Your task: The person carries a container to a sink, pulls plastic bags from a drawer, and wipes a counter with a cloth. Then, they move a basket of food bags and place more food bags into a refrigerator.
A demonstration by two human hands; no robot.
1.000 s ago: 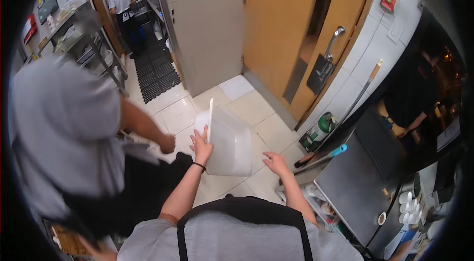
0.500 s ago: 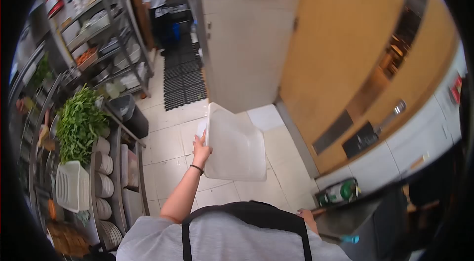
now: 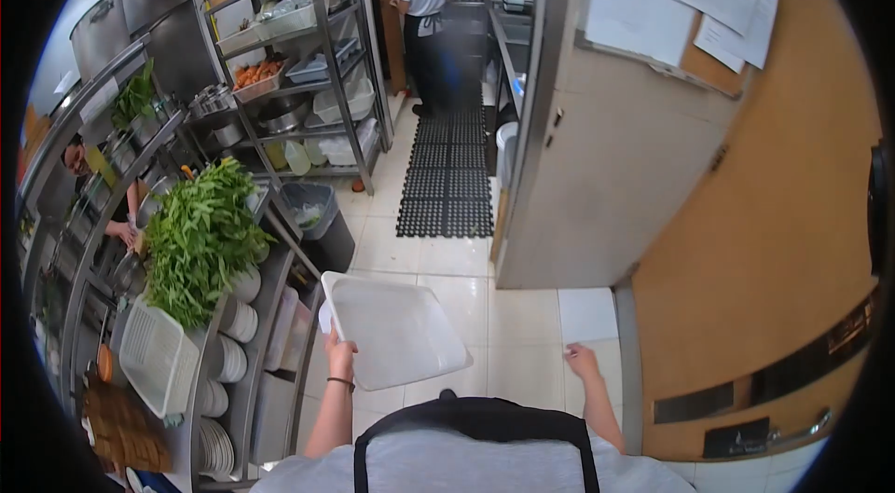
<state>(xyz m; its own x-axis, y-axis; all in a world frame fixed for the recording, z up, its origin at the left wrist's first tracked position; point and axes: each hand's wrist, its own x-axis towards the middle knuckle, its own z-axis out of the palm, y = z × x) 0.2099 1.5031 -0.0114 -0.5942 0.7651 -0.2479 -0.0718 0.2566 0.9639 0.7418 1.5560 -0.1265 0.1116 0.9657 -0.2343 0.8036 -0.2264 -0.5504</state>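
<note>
Over the tiled floor (image 3: 522,335), beside the greens (image 3: 200,237), left hand (image 3: 338,353) pinches the white tray (image 3: 396,330) by its near corner; right hand (image 3: 583,361) hangs open, empty. One-corner grip looks shaky: keep it level, support underneath.

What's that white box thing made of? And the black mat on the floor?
The white tub held by the left hand looks like plastic: milky, smooth, thin-walled, with a dull sheen. The black floor mat is probably rubber: matte, with a grid of holes.
</note>
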